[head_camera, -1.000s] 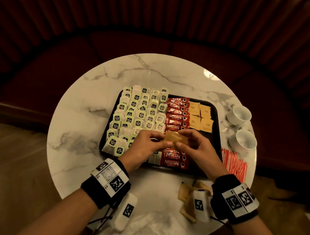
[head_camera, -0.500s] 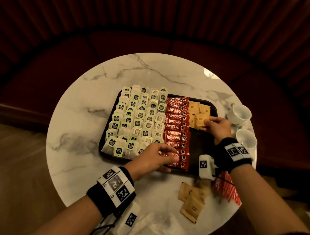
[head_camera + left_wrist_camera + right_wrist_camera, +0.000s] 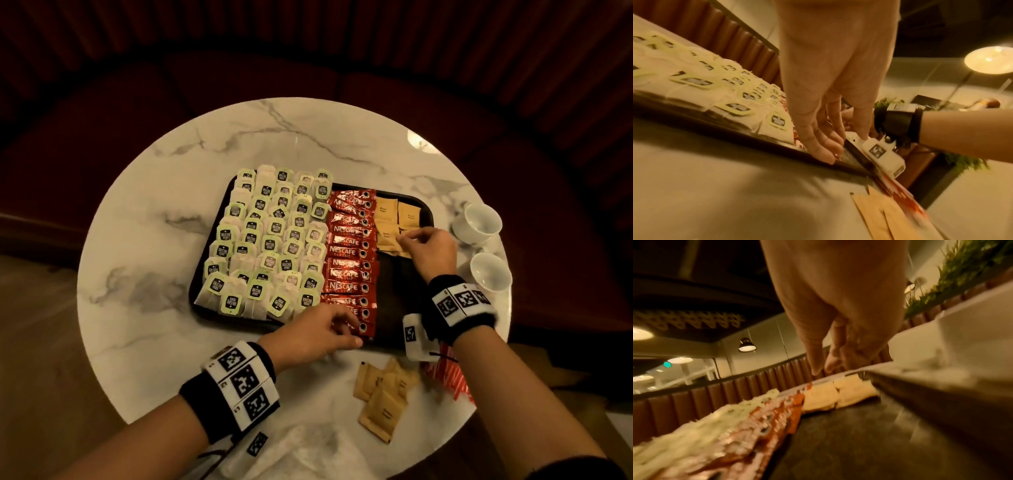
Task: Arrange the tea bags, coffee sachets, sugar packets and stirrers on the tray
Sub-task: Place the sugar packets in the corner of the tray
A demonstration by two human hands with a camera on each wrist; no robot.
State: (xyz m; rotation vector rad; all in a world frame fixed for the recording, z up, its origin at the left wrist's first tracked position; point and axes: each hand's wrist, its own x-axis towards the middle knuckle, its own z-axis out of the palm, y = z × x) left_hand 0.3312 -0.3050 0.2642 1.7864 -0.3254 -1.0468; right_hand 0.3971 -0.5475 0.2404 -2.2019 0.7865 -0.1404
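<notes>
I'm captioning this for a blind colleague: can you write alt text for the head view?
A right hand places a brown sugar packet on a black tray beside red coffee sachets and tea bags; the left hand rests at the tray's near edge.

A black tray (image 3: 400, 294) sits mid-frame. Its left half is packed with overlapping rows of white tea bags (image 3: 274, 240) bearing green tags. Right of them runs a column of red coffee sachets (image 3: 349, 253), lying crosswise and overlapping. In the tray's upper right lie flat brown sugar packets (image 3: 387, 209). More brown sugar packets (image 3: 380, 407) lie loose below the tray, with red stirrers (image 3: 448, 380) just to their right.
</notes>
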